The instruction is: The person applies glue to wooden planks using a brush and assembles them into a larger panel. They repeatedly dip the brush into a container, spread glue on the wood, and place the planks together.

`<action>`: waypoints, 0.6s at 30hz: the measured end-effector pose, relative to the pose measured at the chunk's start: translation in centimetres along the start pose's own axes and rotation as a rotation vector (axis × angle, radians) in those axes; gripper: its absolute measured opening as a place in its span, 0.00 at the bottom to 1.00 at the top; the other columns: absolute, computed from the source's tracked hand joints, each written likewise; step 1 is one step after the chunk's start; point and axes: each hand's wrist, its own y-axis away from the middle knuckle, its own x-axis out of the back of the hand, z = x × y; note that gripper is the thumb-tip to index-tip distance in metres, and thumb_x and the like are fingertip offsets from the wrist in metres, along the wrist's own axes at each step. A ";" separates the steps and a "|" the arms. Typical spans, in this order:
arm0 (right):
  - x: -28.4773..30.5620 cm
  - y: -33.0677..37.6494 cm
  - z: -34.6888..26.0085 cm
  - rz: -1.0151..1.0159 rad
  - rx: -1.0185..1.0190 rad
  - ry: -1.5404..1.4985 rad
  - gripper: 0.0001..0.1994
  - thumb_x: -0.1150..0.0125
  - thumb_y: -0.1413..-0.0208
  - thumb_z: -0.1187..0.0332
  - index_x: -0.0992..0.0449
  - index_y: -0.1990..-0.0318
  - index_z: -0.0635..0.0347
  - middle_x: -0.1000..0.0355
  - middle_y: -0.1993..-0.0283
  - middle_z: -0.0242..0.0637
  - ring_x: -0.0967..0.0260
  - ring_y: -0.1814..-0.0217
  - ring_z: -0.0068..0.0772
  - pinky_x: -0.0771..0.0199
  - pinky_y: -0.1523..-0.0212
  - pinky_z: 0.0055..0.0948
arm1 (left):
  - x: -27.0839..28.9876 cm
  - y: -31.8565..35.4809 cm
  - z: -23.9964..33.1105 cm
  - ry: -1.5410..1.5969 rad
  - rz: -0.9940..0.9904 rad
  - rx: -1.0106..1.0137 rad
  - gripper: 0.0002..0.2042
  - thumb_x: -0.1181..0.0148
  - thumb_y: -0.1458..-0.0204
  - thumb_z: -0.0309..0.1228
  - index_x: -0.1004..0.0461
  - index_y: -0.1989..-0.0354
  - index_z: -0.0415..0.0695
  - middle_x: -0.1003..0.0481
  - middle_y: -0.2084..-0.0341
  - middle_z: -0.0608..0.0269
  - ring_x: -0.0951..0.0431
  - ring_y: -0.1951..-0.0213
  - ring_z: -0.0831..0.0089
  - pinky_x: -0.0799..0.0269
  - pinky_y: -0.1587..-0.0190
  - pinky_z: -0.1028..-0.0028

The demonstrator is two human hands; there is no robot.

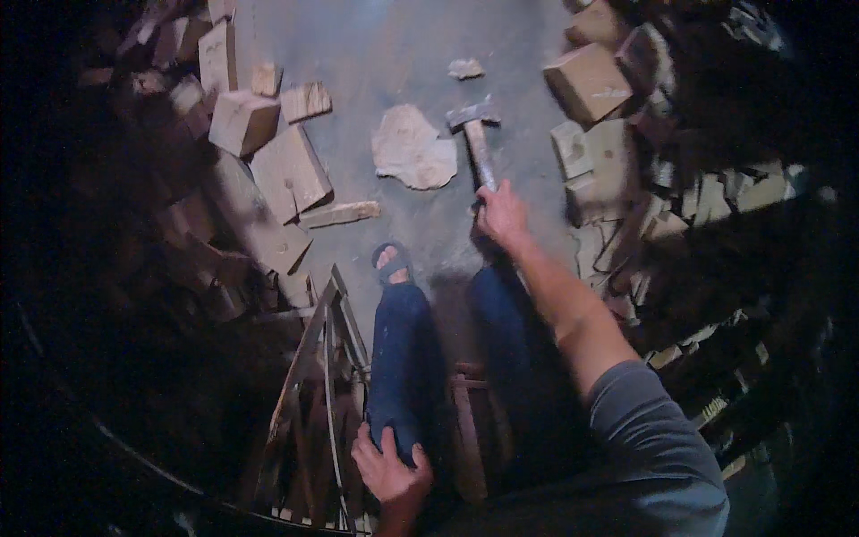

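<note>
Hammer (pixel 479 150) grasped in right hand (pixel 503 215) beside pale slab (pixel 408 148); left hand (pixel 394 474) unclenched, apparently resting on leg (pixel 399 358).

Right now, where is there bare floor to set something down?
The floor looks bare beyond the slab, left of the chip, and between the hammer in the right hand and the right blocks. Left blocks crowd the other side.

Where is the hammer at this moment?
In the head view, the hammer lies slightly right of centre in the upper half, to the right of the flat pale piece, its handle held in the right hand.
</note>
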 end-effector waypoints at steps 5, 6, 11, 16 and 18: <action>7.9 4.5 -2.9 0.013 -0.275 -0.763 0.26 0.33 0.61 0.76 0.27 0.49 0.49 0.30 0.47 0.46 0.27 0.51 0.47 0.25 0.54 0.44 | 0.1 1.9 -0.2 0.013 -0.056 -0.006 0.27 0.38 0.55 0.38 0.31 0.46 0.39 0.41 0.40 0.42 0.41 0.40 0.43 0.38 0.42 0.50; 7.7 6.8 -2.3 0.055 -0.294 -0.906 0.29 0.31 0.63 0.76 0.28 0.46 0.51 0.29 0.45 0.44 0.27 0.50 0.42 0.25 0.54 0.44 | 0.2 2.0 0.0 0.008 -0.088 -0.019 0.28 0.38 0.55 0.38 0.31 0.45 0.39 0.41 0.39 0.42 0.41 0.40 0.43 0.39 0.41 0.51; 20.6 32.3 -5.7 -0.098 -0.207 -1.172 0.39 0.34 0.54 0.75 0.44 0.32 0.59 0.29 0.62 0.38 0.30 0.58 0.34 0.27 0.55 0.32 | 0.4 5.0 -0.5 0.106 -0.153 -0.147 0.27 0.37 0.53 0.37 0.30 0.44 0.39 0.35 0.43 0.44 0.36 0.42 0.46 0.37 0.41 0.56; 28.2 62.6 -2.8 0.288 -0.021 -0.932 0.40 0.35 0.54 0.77 0.46 0.31 0.55 0.32 0.47 0.46 0.32 0.44 0.47 0.32 0.46 0.40 | -2.2 0.8 -3.0 0.214 -0.422 -0.421 0.26 0.36 0.49 0.36 0.31 0.44 0.34 0.23 0.55 0.45 0.25 0.51 0.49 0.32 0.46 0.59; 25.0 69.4 -0.7 0.278 -0.152 -0.858 0.34 0.34 0.52 0.72 0.38 0.36 0.58 0.30 0.49 0.50 0.32 0.45 0.53 0.32 0.47 0.41 | 2.2 -0.8 0.5 0.325 -0.600 -0.655 0.23 0.38 0.48 0.33 0.31 0.47 0.30 0.24 0.55 0.51 0.24 0.54 0.62 0.30 0.50 0.65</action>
